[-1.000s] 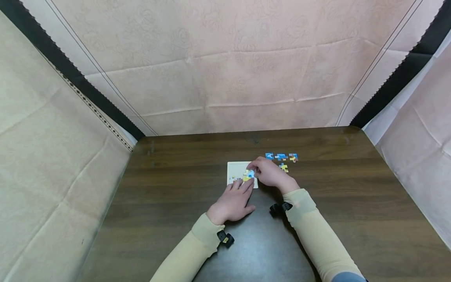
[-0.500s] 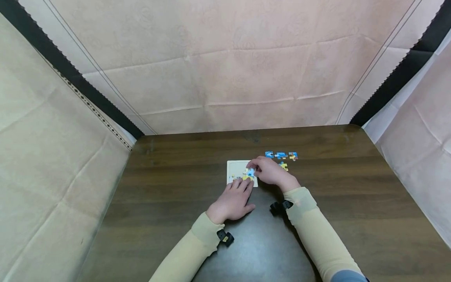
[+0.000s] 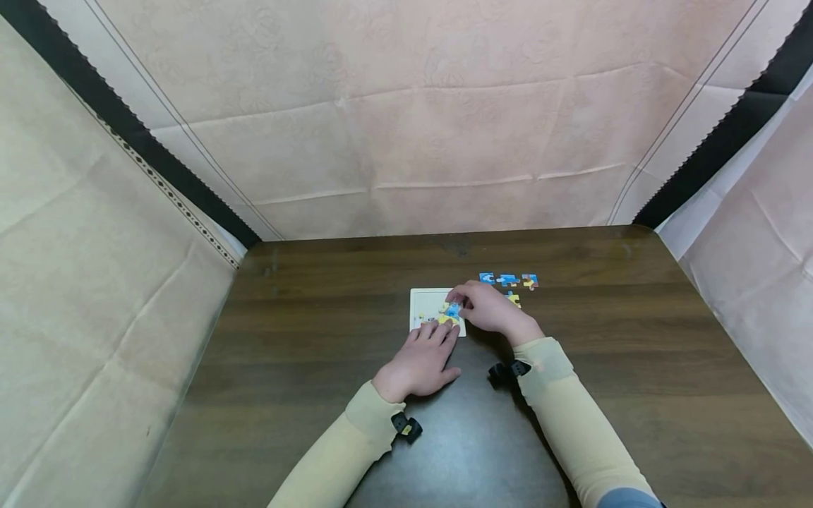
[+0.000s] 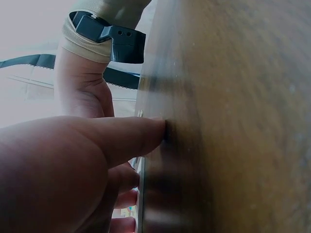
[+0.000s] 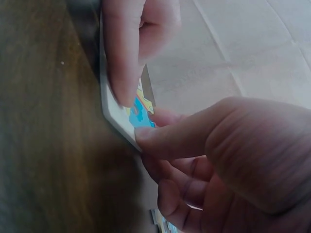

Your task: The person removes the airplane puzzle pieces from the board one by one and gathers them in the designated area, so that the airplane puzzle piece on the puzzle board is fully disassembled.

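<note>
A small white puzzle tray (image 3: 427, 298) lies on the brown table, with yellow and blue pieces fitted in its near right part. My left hand (image 3: 416, 363) rests flat with its fingertips on the tray's near side and the pieces there; its thumb touches the tabletop in the left wrist view. Over the tray's right edge, my right hand (image 3: 489, 309) pinches a blue puzzle piece (image 3: 453, 309) between thumb and index finger. In the right wrist view, the thumb is against that blue piece (image 5: 140, 115), beside the tray's pale rim (image 5: 114, 112). Fingers partly hide the tray's contents.
Behind the right hand, a blue puzzle piece (image 3: 486, 279), a blue-and-yellow one (image 3: 508, 280) and a mixed-colour one (image 3: 530, 281) lie in a row. A yellow piece (image 3: 514, 300) is half hidden nearer the hand. Pale cloth walls (image 3: 394, 141) surround the table.
Both hands stay almost in place. The blue piece at the right fingertips looks slightly shifted on the tray; the loose pieces lie as before.
</note>
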Demonstrator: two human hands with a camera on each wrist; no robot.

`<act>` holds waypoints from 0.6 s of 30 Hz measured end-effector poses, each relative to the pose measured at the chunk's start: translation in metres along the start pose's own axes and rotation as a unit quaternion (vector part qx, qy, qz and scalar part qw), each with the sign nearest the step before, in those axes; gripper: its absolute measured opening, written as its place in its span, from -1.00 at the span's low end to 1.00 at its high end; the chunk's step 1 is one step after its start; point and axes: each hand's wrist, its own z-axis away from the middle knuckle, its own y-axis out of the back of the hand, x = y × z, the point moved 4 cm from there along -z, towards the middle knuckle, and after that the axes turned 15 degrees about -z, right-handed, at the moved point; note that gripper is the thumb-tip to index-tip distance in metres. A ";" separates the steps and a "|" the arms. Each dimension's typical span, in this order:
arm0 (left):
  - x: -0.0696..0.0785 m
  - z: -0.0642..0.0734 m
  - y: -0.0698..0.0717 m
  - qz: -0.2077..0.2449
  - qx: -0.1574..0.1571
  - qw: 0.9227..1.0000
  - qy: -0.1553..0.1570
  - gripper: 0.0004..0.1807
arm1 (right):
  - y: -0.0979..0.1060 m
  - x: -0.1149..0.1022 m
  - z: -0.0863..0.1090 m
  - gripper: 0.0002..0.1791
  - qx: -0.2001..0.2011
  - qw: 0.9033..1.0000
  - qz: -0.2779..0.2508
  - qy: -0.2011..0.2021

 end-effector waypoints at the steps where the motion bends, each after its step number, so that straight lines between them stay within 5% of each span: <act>1: 0.000 0.000 0.000 0.000 0.002 1.000 0.000 -0.09 | 0.000 0.000 0.000 -0.73 0.001 1.000 -0.002 -0.001; 18: 0.000 -0.001 0.000 -0.005 0.000 1.000 0.002 -0.09 | 0.002 0.002 -0.001 -0.80 0.005 1.000 -0.026 -0.002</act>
